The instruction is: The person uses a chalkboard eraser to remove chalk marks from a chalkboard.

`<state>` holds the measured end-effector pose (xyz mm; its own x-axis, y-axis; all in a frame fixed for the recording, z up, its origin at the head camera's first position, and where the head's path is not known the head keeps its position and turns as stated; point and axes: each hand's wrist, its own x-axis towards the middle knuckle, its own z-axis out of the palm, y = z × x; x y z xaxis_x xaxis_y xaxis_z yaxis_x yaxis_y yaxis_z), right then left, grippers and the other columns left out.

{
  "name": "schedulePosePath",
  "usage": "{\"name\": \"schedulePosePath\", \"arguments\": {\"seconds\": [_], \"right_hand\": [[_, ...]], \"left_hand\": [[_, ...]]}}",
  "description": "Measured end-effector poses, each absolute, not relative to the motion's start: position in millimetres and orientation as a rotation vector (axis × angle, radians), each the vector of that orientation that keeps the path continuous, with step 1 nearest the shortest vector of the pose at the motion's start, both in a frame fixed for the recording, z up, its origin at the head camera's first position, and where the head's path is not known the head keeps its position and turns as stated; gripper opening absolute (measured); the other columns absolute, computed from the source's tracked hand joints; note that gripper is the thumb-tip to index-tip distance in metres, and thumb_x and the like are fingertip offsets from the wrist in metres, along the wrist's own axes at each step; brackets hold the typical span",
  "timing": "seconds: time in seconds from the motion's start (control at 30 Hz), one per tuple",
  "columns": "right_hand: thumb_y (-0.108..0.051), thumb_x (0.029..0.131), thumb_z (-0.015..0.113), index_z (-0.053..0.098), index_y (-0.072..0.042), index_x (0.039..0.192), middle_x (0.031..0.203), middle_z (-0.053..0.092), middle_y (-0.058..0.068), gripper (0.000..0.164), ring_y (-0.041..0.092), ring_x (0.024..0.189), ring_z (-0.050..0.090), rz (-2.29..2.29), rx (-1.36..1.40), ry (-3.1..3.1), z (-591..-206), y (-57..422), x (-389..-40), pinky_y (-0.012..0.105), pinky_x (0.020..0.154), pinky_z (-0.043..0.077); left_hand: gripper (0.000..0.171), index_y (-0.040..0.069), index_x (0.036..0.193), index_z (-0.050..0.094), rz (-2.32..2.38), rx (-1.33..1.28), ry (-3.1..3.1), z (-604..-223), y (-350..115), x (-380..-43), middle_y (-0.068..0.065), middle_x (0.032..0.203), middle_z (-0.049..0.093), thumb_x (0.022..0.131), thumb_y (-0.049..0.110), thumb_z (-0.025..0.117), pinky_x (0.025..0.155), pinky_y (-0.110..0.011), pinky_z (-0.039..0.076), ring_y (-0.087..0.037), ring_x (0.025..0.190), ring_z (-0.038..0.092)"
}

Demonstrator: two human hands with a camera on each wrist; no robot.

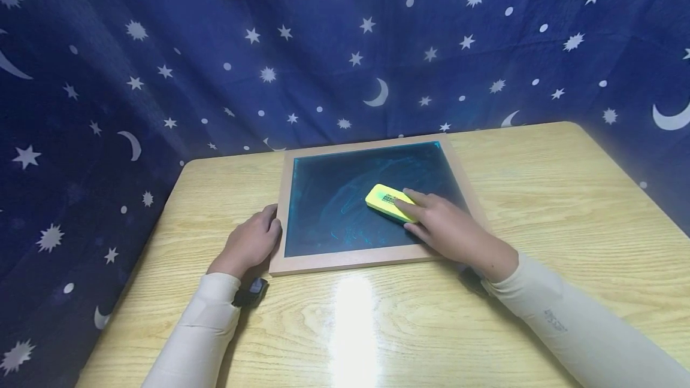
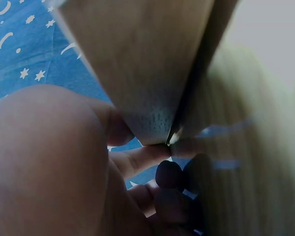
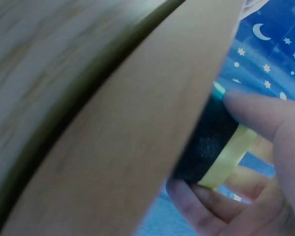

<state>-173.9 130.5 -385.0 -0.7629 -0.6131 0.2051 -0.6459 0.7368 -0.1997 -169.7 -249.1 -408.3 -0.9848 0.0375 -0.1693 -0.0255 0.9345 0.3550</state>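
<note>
A small chalkboard (image 1: 329, 208) with a pale wooden frame lies flat on the table, its dark surface marked with faint chalk smears. My right hand (image 1: 450, 229) grips a yellow chalkboard eraser (image 1: 385, 199) over the board's right half, thumb on one long side and fingers on top and the other side. In the right wrist view the eraser's dark felt side (image 3: 209, 137) shows just past the frame. At the board's left edge, my left hand (image 1: 250, 239) holds the wooden frame (image 2: 137, 59), its thumb and curled fingers against the side.
The light wooden table (image 1: 302, 328) reaches past the board on every side, with a bright glare near its front. Behind and to the left hangs a dark blue curtain (image 1: 302, 29) with moons and stars. A dark strapped device (image 1: 250, 293) sits on the left wrist.
</note>
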Motion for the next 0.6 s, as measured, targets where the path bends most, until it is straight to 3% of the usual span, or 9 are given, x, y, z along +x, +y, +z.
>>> {"name": "schedulePosePath", "arguments": {"seconds": [0.6], "right_hand": [[-0.025, 0.095, 0.070, 0.058, -0.015, 0.142, 0.151, 0.050, 0.017, 0.050, 0.040, 0.124, 0.061, 0.435, 1.271, -2.784, -381.2, 129.3, -165.5, 0.052, 0.102, 0.051]], "left_hand": [[0.056, 0.007, 0.156, 0.032, 0.541, 0.003, 2.914, -406.4, -248.1, -169.2, -0.021, 0.153, 0.046, 0.106, 0.032, 0.024, 0.108, -0.062, 0.041, -0.043, 0.140, 0.045]]}}
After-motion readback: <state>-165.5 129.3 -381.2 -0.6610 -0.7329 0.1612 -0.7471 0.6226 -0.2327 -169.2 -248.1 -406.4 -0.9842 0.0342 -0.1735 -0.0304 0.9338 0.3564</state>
